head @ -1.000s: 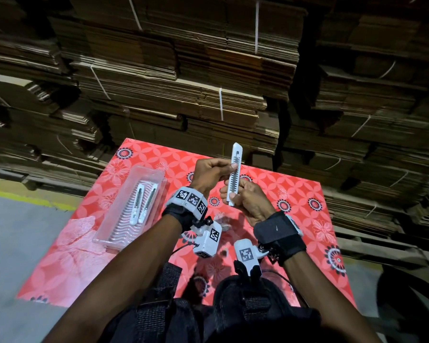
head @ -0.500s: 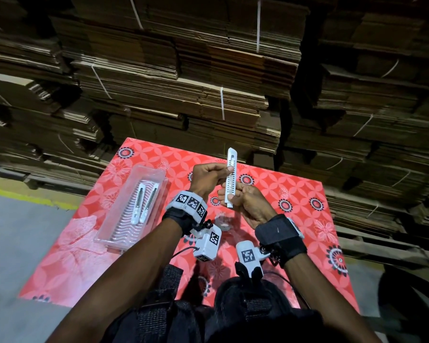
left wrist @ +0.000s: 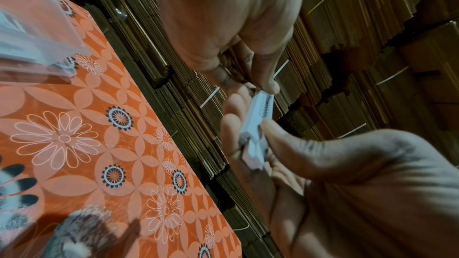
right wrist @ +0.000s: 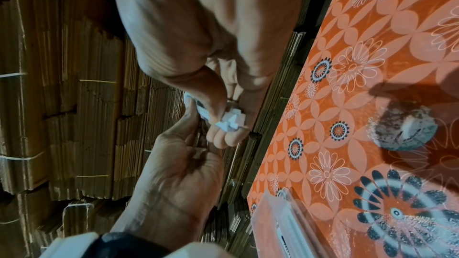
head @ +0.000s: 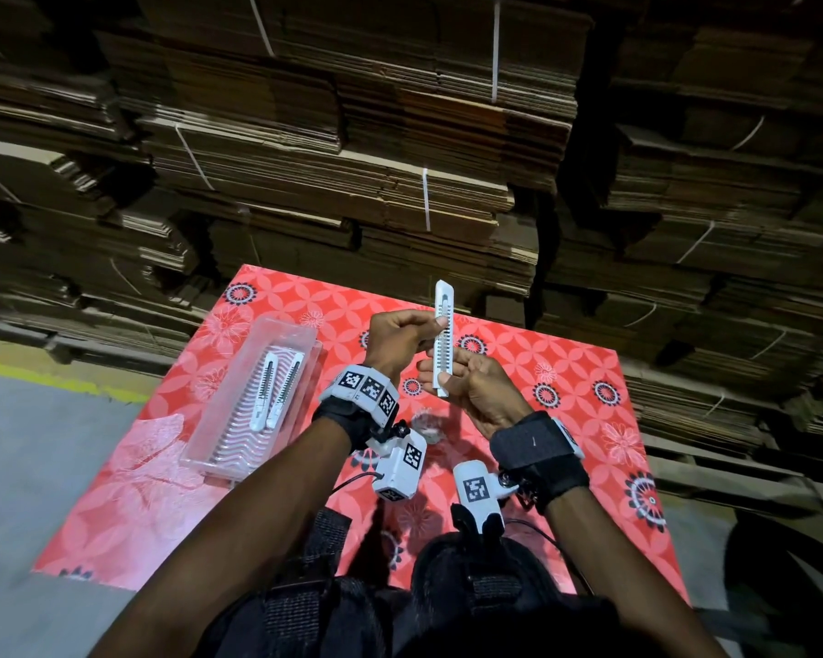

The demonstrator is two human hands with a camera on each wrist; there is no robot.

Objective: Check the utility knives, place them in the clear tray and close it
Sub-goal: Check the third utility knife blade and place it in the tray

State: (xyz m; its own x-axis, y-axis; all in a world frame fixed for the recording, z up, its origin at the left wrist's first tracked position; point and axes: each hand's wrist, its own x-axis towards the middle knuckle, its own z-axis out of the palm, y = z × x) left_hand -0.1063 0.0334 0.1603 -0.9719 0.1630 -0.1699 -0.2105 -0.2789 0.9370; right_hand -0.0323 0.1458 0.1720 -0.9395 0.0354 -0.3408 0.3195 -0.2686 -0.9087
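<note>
A white utility knife stands upright above the red floral table. My left hand pinches it near the middle from the left. My right hand grips its lower end. The left wrist view shows the knife with my right thumb on its toothed slider track and my left fingertips on its upper part. In the right wrist view the knife's butt end shows between my fingers. A clear tray lies open on the left and holds two white knives side by side.
A small crumpled clear wrapper lies on the table below my hands, also seen as a wrapper in the right wrist view. Strapped stacks of flat cardboard rise behind the table. Grey floor with a yellow line is at the left.
The knife has turned slightly about its long axis and now shows a narrower face. Both hands keep their hold in about the same place.
</note>
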